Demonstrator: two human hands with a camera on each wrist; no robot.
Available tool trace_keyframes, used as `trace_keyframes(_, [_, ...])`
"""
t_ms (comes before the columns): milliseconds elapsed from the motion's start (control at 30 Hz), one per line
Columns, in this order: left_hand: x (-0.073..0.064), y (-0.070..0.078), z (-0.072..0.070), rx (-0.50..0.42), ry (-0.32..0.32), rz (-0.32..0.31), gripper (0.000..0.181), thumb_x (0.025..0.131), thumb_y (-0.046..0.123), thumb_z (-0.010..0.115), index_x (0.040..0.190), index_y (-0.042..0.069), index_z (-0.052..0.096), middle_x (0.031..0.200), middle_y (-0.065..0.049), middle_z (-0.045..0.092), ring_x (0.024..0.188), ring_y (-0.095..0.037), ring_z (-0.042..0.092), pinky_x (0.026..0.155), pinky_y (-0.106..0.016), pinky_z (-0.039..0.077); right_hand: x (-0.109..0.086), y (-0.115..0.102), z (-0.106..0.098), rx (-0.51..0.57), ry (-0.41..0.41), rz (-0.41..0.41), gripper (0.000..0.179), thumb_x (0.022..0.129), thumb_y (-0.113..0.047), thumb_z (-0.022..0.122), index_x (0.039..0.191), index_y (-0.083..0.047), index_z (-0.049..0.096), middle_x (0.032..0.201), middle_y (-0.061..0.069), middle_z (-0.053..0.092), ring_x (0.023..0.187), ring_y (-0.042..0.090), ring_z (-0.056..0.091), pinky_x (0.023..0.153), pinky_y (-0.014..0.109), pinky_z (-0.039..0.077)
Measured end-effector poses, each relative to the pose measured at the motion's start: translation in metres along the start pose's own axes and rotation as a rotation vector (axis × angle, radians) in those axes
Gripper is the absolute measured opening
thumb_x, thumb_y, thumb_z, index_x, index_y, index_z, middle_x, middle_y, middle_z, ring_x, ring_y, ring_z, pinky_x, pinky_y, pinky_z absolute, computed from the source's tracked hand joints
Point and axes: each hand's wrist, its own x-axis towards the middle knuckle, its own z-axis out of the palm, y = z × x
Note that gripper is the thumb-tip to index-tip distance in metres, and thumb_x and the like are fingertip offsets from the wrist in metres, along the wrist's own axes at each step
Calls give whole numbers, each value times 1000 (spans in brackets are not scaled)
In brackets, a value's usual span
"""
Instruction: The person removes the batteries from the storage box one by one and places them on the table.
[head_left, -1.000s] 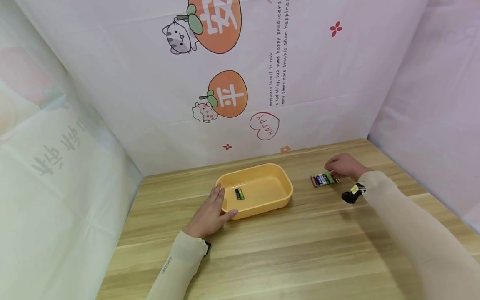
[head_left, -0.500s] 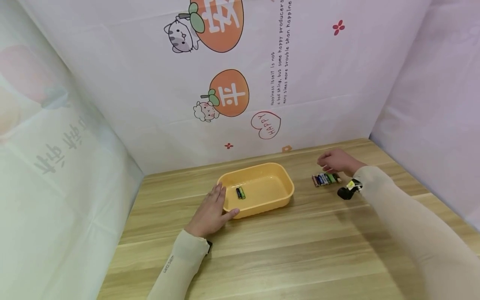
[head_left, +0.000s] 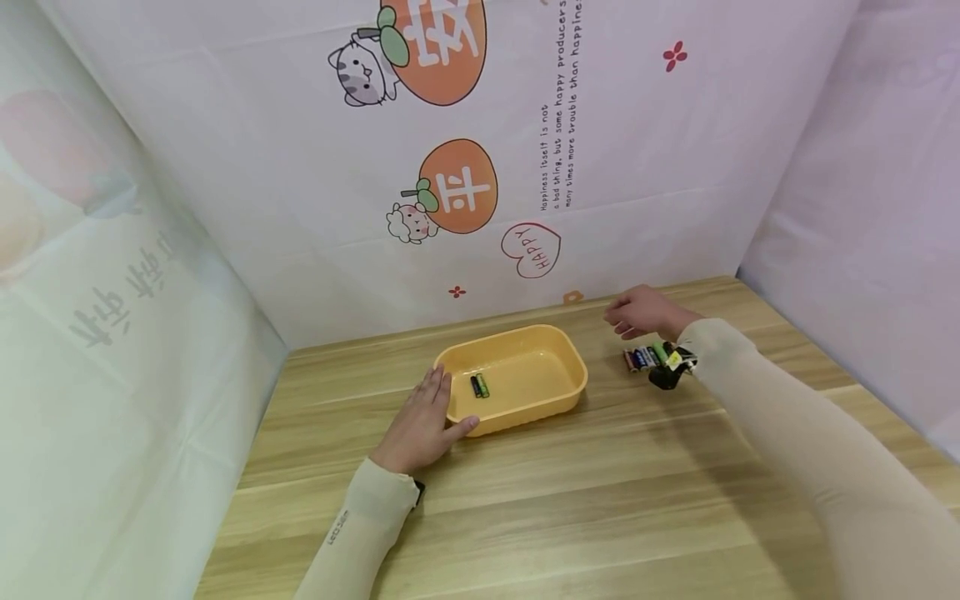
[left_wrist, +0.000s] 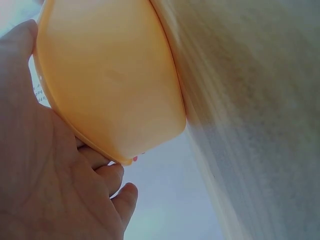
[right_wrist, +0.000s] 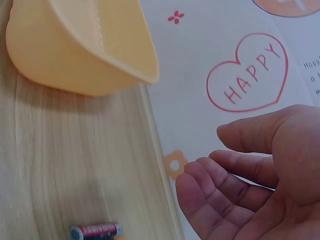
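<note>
My left hand (head_left: 420, 425) lies at the left end of a yellow plastic tub (head_left: 558, 407), its fingers along the rim and its thumb at the front side. In the left wrist view the palm (left_wrist: 50, 165) faces the tub's outer wall (left_wrist: 110, 75). Two small batteries (head_left: 480, 386) lie side by side inside the tub. My right hand (head_left: 643, 312) is above and behind a row of several batteries (head_left: 642, 358), partly covered by the wrist camera. The right wrist view has that hand (right_wrist: 290, 185) with thumb and fingers apart, loosely bent, nothing between them.
The wooden table (head_left: 540, 517) meets a printed white cloth wall (head_left: 315, 275) close behind the tub. More cloth walls rise at left and right. One battery (right_wrist: 95, 231) of the row shows at the bottom of the right wrist view.
My right hand has risen from the battery row and moved left toward the tub. The left hand and the tub stay in place.
</note>
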Motion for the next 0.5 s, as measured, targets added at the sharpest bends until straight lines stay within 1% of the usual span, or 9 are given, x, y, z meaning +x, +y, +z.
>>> trace_keyframes(133, [0,-2,2,3,18,8,100,92,75,29,154,-2,15,161,-16,6,147,-27,2,116,-44,14,5,-8,7,12,-10,-5,42,100,-17,54,133,10,51,125,28,56,109,39,58,88,45,53])
trace_keyframes(333, [0,-3,2,2,1,5,100,91,76,28,154,-1,13,161,-16,5,148,-26,1,116,-42,12,12,-22,20,22,-30,-18,42,99,-17,55,131,11,52,122,26,58,102,33,61,82,39,55])
trace_keyframes(500, [1,-3,2,9,9,13,100,92,76,27,154,-1,13,161,-17,6,148,-27,3,116,-42,12,19,-36,31,25,-26,-23,38,99,-15,55,128,10,55,115,22,61,102,36,61,82,41,55])
